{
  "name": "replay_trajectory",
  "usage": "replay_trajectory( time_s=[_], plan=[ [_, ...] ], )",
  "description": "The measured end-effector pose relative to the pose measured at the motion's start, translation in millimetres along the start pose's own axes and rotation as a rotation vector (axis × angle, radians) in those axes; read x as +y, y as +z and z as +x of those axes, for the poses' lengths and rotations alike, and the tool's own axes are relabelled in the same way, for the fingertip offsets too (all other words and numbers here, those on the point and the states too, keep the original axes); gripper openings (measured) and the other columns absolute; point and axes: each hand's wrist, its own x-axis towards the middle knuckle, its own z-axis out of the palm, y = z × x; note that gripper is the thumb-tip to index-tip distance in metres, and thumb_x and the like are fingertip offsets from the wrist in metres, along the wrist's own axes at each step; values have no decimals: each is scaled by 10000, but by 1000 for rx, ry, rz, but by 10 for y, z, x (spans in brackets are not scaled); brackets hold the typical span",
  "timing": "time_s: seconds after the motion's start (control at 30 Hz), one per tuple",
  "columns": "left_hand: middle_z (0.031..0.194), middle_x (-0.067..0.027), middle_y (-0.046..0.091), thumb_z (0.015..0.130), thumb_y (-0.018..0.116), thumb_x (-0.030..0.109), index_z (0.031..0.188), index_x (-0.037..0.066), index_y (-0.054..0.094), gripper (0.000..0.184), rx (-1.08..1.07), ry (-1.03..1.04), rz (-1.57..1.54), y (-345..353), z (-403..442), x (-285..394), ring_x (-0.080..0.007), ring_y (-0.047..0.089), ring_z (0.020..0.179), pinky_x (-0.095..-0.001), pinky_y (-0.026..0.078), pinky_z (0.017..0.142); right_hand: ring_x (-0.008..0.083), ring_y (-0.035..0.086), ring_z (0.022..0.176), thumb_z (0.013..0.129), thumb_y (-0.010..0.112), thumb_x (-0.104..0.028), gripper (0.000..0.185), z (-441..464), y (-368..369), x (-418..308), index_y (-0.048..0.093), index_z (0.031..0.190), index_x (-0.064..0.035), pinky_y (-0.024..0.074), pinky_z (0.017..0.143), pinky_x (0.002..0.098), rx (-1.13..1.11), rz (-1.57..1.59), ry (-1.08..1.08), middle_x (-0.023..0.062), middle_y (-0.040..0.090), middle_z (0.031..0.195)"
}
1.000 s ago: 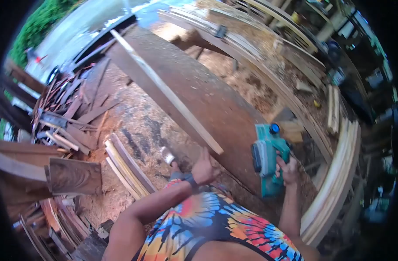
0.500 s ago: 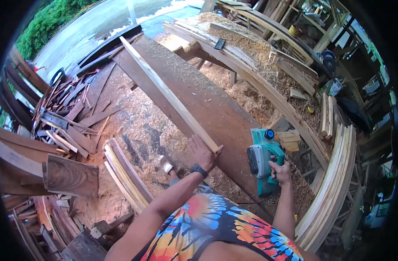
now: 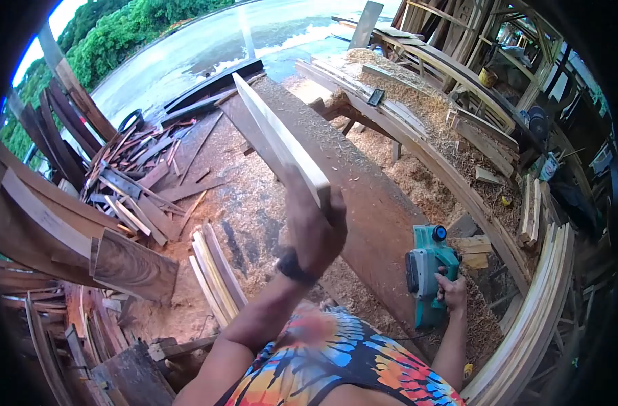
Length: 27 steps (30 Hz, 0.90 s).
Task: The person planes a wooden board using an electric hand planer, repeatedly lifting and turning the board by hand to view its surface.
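My left hand (image 3: pixel 314 229), with a dark band on its wrist, is closed around the near end of a long pale wooden strip (image 3: pixel 272 128). That end is raised toward me, while the far end points to the far edge of the brown workbench board (image 3: pixel 370 210). Some of the fingers are blurred or hidden behind the hand. On the right, my right hand (image 3: pixel 451 291) grips the handle of a teal electric planer (image 3: pixel 427 274), which sits at the board's near right part.
Curved planks (image 3: pixel 535 304) are stacked at my right, and more stand at the left (image 3: pixel 214 271). Scrap wood (image 3: pixel 147 162) lies in a heap at far left. A phone (image 3: pixel 375 97) rests on a long beam (image 3: pixel 424 145). Shavings (image 3: pixel 417 183) cover the ground.
My left hand went from lying flat on the strip's near end to gripping and lifting it off the board. The planer stays in my right hand. The view has shifted slightly.
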Motion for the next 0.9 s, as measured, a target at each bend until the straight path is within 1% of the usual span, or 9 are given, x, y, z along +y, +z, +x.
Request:
replay_trajectory(
  time_s=[0.1,0.13,0.23,0.27,0.33,0.4,0.6,0.7,0.9],
  plan=[
    [1161,-441,541,951,585,171,1456,-202,235,719,51,-37,-24,-179,417,206,-530,615,1008,-535,506,886,107,479,428,831,771,-148,313,9,-5,20,649,1086,-13,390,404,271,-11,11,-7,-1,526,589],
    [1138,-429,572,952,591,180,1452,-201,252,714,61,-35,22,-212,503,220,-496,644,1013,-516,522,870,107,479,428,831,772,-150,312,-3,-3,3,652,1083,-12,390,405,270,-6,6,-4,-1,527,588],
    [1113,-413,595,953,597,196,1444,-201,279,707,29,-159,-64,-314,710,398,-465,652,1030,-509,520,877,108,481,430,831,772,-154,307,-11,1,1,657,1074,-8,391,407,271,-3,-13,-15,0,527,585],
    [1103,-393,616,949,601,192,1429,-206,310,688,75,-117,-86,-291,758,364,-462,657,1035,-497,520,887,108,482,431,831,772,-155,305,-11,-3,9,659,1071,-7,391,407,271,-5,-19,-24,0,527,584],
    [1115,-385,619,947,602,186,1425,-209,317,682,77,-141,-58,-310,843,376,-462,659,1032,-486,521,890,107,485,434,831,771,-154,304,12,-15,49,658,1071,-5,393,408,273,-6,-15,-40,0,529,586],
    [1131,-363,629,947,598,176,1418,-202,335,659,96,-108,0,-324,900,359,-461,661,1029,-477,523,895,107,488,436,832,769,-153,303,13,-17,62,657,1070,-3,394,408,275,-5,-8,-49,2,531,588],
    [1085,-333,649,938,592,155,1418,-172,361,626,50,-204,-78,-408,968,487,-407,691,978,-460,545,840,115,497,432,830,768,-153,321,-7,6,5,649,1079,11,397,408,280,-11,9,-47,13,539,588],
    [1063,-324,656,934,591,141,1425,-169,355,627,78,-161,-50,-395,977,444,-384,702,944,-447,551,814,120,499,427,825,772,-158,339,-12,-4,14,648,1090,13,396,408,283,-10,3,-36,17,540,587],
    [1092,-322,655,942,599,145,1439,-170,335,645,13,-263,-70,-446,971,562,-384,697,979,-438,547,842,124,498,430,816,780,-166,360,-23,-1,27,649,1101,10,394,412,287,-2,12,-29,17,540,592]
  ],
)
